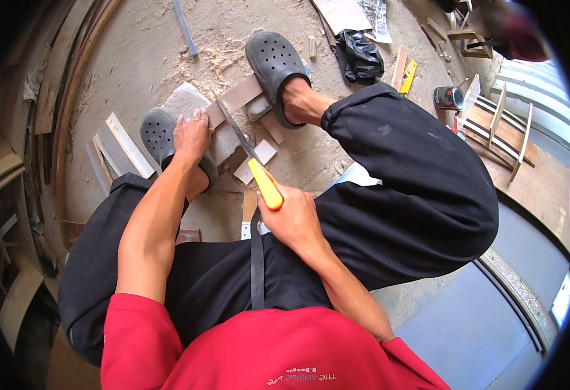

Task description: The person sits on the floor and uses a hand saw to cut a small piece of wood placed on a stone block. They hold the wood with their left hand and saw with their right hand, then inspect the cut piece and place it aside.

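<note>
I sit low with my knees apart, feet in dark clogs on a dusty floor. My right hand [292, 220] grips the yellow handle of a hand saw [265, 185]; its thin blade [233, 125] slants up and left across a wooden strip [240, 95]. My left hand [191, 135] presses down on a grey block [184, 101] and the wood beside the blade. My right foot [276, 68] rests on the far end of the strip, my left foot [159, 134] beside the left hand.
Offcuts [255, 160] and flat boards [121, 146] lie around my feet. Further off are a black bag [359, 57], a yellow tool [407, 77], a small tin [448, 98] and slatted wooden frames [502, 130] at the right. Sawdust [220, 62] covers the floor.
</note>
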Motion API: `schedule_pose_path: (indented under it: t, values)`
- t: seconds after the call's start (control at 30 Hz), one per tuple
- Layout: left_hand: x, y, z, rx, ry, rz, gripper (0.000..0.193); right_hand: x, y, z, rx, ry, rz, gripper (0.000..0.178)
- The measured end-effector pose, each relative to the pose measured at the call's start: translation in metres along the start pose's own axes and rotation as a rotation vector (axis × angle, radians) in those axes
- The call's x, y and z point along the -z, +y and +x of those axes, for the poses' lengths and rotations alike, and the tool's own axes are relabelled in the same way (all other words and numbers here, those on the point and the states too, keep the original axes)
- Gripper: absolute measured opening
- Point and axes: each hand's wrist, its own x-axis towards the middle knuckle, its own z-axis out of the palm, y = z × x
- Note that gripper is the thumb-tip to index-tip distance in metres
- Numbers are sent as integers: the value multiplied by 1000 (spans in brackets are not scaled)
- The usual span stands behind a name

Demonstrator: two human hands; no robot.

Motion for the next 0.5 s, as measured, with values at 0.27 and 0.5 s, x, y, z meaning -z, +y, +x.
schedule_pose_path:
  t: [0.27, 0.5]
  values:
    - [0, 6, 5, -6, 1, -4, 57, -30, 7, -3, 20, -105, 6, 18]
    - [8, 3, 2, -5, -6, 20, 59, 3, 1, 1, -27, -38, 18, 22]
